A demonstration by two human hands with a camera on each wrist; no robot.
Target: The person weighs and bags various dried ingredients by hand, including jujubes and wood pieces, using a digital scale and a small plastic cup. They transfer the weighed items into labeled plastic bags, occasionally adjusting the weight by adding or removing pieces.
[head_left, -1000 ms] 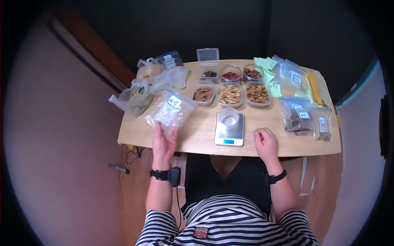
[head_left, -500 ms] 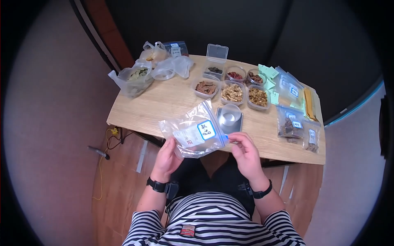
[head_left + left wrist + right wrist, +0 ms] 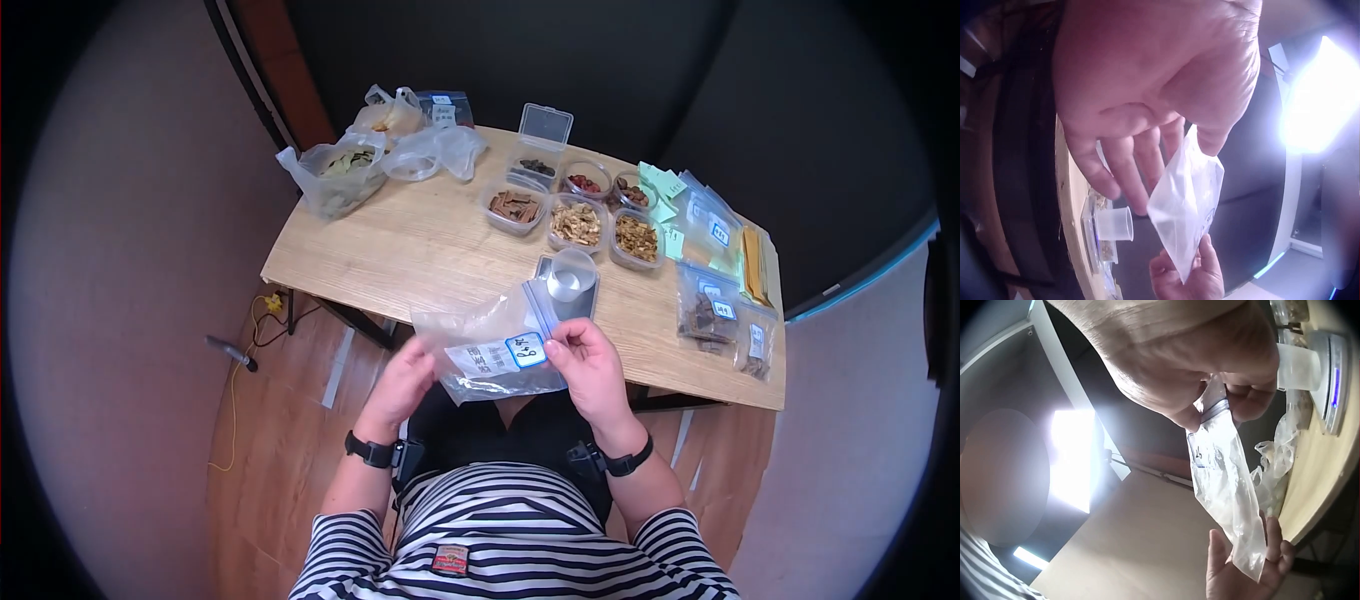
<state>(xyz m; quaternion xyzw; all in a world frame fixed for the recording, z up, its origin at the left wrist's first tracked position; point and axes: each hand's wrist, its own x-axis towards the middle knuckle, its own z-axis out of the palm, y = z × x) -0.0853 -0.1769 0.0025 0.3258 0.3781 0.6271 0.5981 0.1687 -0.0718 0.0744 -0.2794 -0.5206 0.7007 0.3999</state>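
A clear zip bag (image 3: pixel 490 345) with a blue-framed label hangs between the two hands, above the table's front edge. Thumb and fingers of the right hand (image 3: pixel 592 370) pinch it beside the zip strip, also seen in the right wrist view, where the bag (image 3: pixel 1229 481) dangles from the right hand (image 3: pixel 1191 356). At the bag's other end is the left hand (image 3: pixel 402 382), its fingers loosely extended and spread from the thumb; in the left wrist view the left hand (image 3: pixel 1154 75) shows the bag (image 3: pixel 1185 206) beside its thumb. A clear cup (image 3: pixel 571 277) stands on a scale (image 3: pixel 585 305).
Tubs of dried pieces (image 3: pixel 576 224) stand behind the scale. Plastic bags (image 3: pixel 340 185) lie at the back left of the table (image 3: pixel 400 250). On the right are filled zip bags (image 3: pixel 708 308), green slips (image 3: pixel 660 180) and yellow envelopes (image 3: pixel 754 265).
The right hand has come up from the table and taken hold of the bag's zip end. The bag has moved right and toward the body; the left hand's fingers have loosened. The head view has shifted.
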